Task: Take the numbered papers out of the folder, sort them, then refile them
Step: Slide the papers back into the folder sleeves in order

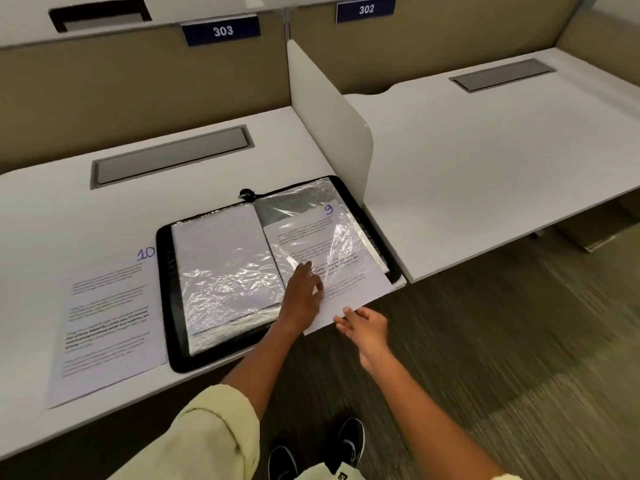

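A black folder (165, 306) lies open on the white desk, its crinkled clear sleeves showing. The paper marked 9 (349, 289) sits partway in the right-hand sleeve, its lower end sticking out over the desk's front edge. My left hand (301, 296) rests flat on that sleeve and paper near the spine. My right hand (363, 329) touches the paper's lower corner with fingers spread; a firm grip is not visible. The paper marked 10 (104, 320) lies flat on the desk left of the folder.
A white divider panel (329, 123) stands right of the folder, with a second desk (485, 168) beyond it. Grey cable hatches (169, 155) are set into the desks. Signs 303 (221, 30) and 302 (366, 8) hang behind. Carpet and my shoes are below.
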Motion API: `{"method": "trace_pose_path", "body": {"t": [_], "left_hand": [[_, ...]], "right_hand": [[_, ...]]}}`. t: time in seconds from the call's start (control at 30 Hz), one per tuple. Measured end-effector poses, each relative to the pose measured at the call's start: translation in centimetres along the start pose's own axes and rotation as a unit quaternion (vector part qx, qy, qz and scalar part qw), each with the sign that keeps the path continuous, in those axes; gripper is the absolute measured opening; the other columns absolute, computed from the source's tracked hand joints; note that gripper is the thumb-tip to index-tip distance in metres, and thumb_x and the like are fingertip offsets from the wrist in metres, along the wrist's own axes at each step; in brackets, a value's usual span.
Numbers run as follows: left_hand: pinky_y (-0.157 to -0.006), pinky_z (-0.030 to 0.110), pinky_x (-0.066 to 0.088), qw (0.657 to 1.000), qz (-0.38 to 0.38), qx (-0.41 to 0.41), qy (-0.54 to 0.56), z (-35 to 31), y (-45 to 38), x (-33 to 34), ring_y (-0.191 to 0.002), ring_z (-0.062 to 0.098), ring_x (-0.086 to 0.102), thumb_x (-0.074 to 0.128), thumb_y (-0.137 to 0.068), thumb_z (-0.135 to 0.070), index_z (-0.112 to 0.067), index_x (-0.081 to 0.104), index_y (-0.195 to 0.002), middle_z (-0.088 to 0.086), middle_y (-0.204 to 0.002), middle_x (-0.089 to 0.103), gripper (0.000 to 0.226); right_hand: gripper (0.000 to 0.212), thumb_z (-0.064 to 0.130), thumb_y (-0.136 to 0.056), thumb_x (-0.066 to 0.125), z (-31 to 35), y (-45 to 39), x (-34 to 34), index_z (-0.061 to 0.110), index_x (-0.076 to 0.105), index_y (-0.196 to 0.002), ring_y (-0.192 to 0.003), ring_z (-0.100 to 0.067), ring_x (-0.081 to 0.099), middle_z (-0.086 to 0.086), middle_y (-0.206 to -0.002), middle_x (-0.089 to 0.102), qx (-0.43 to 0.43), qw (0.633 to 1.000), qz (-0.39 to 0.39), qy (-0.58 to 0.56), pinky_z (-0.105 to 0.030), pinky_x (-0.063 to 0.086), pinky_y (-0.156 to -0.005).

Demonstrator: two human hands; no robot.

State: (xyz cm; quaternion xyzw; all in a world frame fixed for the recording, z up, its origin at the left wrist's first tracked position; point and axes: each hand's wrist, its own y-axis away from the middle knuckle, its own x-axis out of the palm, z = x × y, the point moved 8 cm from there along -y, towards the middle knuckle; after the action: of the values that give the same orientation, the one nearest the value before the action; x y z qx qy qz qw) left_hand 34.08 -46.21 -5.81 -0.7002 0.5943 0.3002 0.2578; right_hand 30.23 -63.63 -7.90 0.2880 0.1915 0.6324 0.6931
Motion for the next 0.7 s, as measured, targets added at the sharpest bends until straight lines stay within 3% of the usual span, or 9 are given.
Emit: {"method": "trace_pose_path", "body": {"t": [0.13,0.5,0.63,0.7], "left_hand": [[-0.120,0.041,0.021,1.000,-0.003,-0.009,-0.007,0.1,0.1,-0.1,-0.150,0.023,0.015,0.060,-0.094,-0.014,-0.016,0.062,-0.097,0.005,-0.159,0.027,0.003],[-0.116,0.040,0.028,0.996,-0.058,-0.043,0.057,0.3,0.8,-0.1,-0.146,0.023,0.028,0.064,-0.089,-0.006,-0.016,0.063,-0.088,0.009,-0.153,0.037,0.010],[-0.112,0.021,0.017,0.991,-0.081,-0.092,0.061,0.3,1.2,-0.3,-0.147,0.017,0.023,0.063,-0.091,-0.006,-0.014,0.066,-0.091,0.006,-0.156,0.033,0.008],[-0.110,0.018,0.014,0.989,-0.086,-0.103,0.058,0.5,1.3,-0.3,-0.147,0.016,0.022,0.063,-0.091,-0.005,-0.014,0.066,-0.090,0.004,-0.157,0.031,0.010]], "right_hand": [[0.017,0.009,-0.095,0.065,-0.3,-0.4,-0.7,0.006,0.064,-0.112,-0.083,-0.018,0.075,-0.013,-0.099,0.072,0.009,1.000,-0.008,0.019,-0.025,0.060,-0.067],[0.007,0.012,-0.091,0.071,2.5,-2.8,0.7,0.010,0.069,-0.097,-0.071,-0.013,0.073,-0.008,-0.085,0.074,-0.045,0.990,-0.005,0.133,-0.022,0.057,-0.060],[0.003,0.013,-0.092,0.070,4.0,-3.7,2.3,0.010,0.069,-0.093,-0.064,-0.012,0.073,-0.007,-0.086,0.074,-0.060,0.985,0.014,0.159,-0.020,0.053,-0.053],[0.003,0.012,-0.092,0.070,4.6,-4.2,3.1,0.010,0.069,-0.090,-0.061,-0.013,0.073,-0.008,-0.086,0.074,-0.062,0.985,0.024,0.161,-0.020,0.050,-0.049]]}}
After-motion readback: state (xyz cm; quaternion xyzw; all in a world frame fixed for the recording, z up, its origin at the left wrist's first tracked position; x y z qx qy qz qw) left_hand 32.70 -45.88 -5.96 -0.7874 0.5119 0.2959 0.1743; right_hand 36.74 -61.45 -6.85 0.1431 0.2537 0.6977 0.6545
